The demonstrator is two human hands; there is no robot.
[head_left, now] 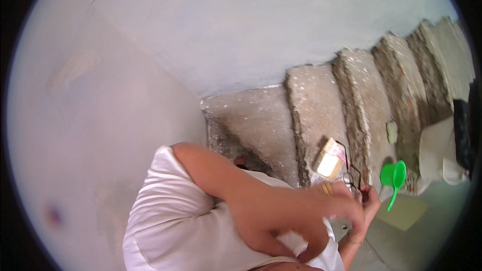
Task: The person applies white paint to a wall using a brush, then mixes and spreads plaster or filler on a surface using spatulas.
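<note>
At the foot of the stairs I see both hands meet, left hand curled over the right hand, pinching black wire by a small box; green scoop just beside.

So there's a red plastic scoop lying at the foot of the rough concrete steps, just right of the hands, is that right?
Not quite: the plastic scoop is bright green, not red. The head view shows it at the foot of the rough concrete steps, just right of the hands, as you said.
</note>
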